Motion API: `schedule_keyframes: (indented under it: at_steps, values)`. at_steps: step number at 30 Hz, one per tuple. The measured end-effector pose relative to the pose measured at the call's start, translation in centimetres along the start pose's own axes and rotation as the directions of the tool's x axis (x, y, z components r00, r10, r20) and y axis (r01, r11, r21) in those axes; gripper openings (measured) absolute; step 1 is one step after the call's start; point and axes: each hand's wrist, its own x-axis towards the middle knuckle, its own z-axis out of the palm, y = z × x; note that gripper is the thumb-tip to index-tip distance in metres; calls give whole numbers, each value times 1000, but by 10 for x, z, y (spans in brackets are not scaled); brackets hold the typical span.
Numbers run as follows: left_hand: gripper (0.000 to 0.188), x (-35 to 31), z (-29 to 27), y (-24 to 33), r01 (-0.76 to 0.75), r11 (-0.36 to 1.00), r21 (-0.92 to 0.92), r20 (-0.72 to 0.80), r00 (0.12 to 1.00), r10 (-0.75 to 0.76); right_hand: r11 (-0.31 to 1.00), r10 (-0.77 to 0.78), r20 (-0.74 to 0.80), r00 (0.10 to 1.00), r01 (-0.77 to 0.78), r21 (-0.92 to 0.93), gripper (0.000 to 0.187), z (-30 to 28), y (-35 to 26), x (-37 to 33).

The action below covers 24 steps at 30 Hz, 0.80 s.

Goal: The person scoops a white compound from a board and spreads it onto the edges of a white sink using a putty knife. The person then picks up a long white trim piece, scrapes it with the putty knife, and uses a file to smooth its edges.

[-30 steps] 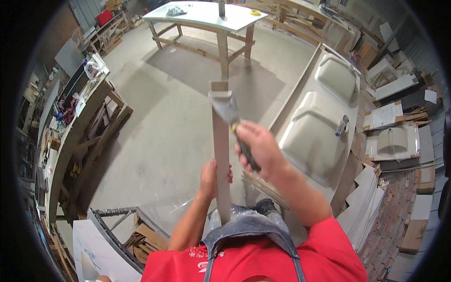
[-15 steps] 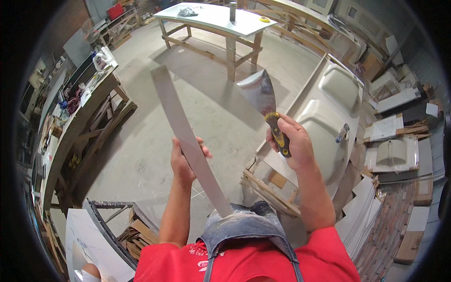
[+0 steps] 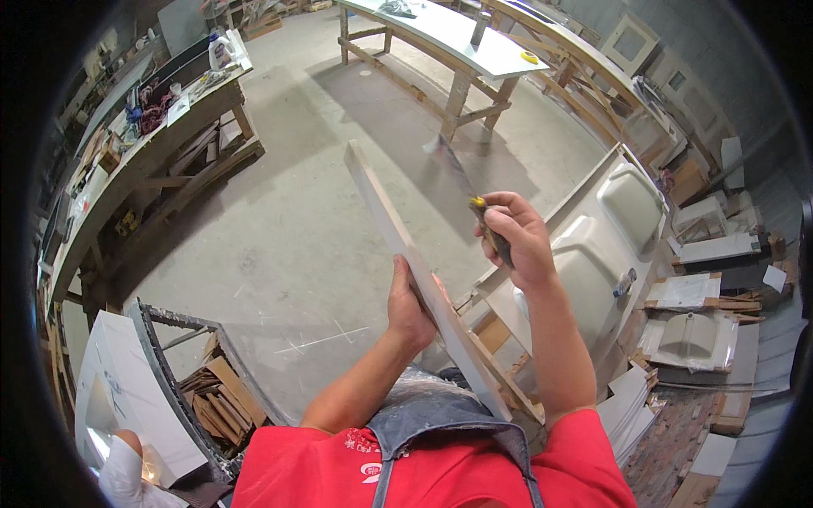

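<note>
My left hand (image 3: 412, 306) is wrapped round a long, narrow pale strip (image 3: 385, 212), which slants from the middle of the view down toward my apron. The strip is turned so that a thin edge shows; some of my fingers are hidden behind it. To its right, my right hand (image 3: 518, 233) grips a putty knife (image 3: 493, 235) by its dark and yellow handle. The knife's wide metal blade points up and away, seen nearly edge-on and blurred. Blade and strip look apart.
A white-topped wooden table (image 3: 423, 34) stands ahead. On the left runs a cluttered workbench (image 3: 203, 97). To the right lies a pale countertop with moulded basins (image 3: 584, 254). At lower left are a white marbled slab (image 3: 127, 398) and a bin of cardboard pieces (image 3: 224, 394), with another person's arm (image 3: 123, 470) nearby.
The strip has shifted right and turned from its broad face toward its edge. The putty knife's blade has turned nearly edge-on. My view has swung, and a person's arm shows more at lower left.
</note>
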Motion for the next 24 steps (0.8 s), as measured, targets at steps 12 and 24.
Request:
schedule_keyframes:
  at_steps: [12,24]
  values:
    - [65,-5,1,4,35,997,-62,39,999,-32,983,-19,101,995,38,-181,29,52,5,58]
    - [66,-3,8,4,10,999,-36,44,999,-8,952,-90,124,988,122,-280,28,66,-3,69]
